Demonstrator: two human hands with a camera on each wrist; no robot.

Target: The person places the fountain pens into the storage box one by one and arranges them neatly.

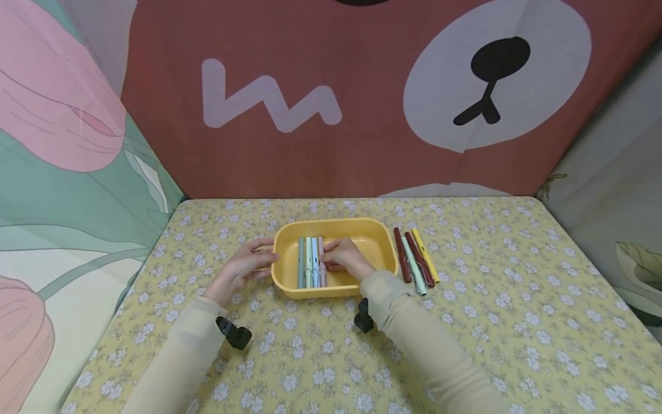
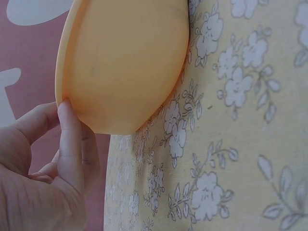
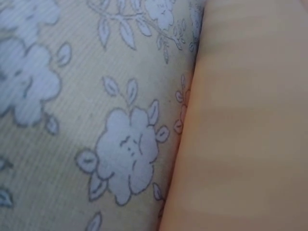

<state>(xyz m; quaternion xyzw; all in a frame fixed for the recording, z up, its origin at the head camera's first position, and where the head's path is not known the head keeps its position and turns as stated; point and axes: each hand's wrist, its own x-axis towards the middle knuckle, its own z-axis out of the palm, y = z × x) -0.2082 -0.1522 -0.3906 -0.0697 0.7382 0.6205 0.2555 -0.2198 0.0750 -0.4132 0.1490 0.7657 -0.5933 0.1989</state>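
We see a long, thin, pale purple pen (image 1: 322, 261) that looks like plastic, and the right hand (image 1: 350, 259) is right at it. The pen is just left of that hand. It points straight away from the person, and the fingers come at it across its long side. The right hand is nearly closed, and it seems to pinch the pen. The right wrist view shows no fingers, so we cannot check there.

The pen lies inside a yellow tray (image 1: 369, 253) with round corners. Left of it, and lined up the same way, are a slim light blue pen (image 1: 315, 263), a slim pale green pen (image 1: 308, 263) and a slim grey-blue pen (image 1: 301, 263).

The left hand (image 1: 243, 269) is farther from the purple pen. It is partly open, and its fingertips pinch the tray's left rim.

Right of the tray, on the flowery yellow worktop (image 1: 491, 276), we see a loose bunch of red, mint and yellow pens (image 1: 420, 259). They slant, with their near ends to the right. The right hand is nearer to them too.
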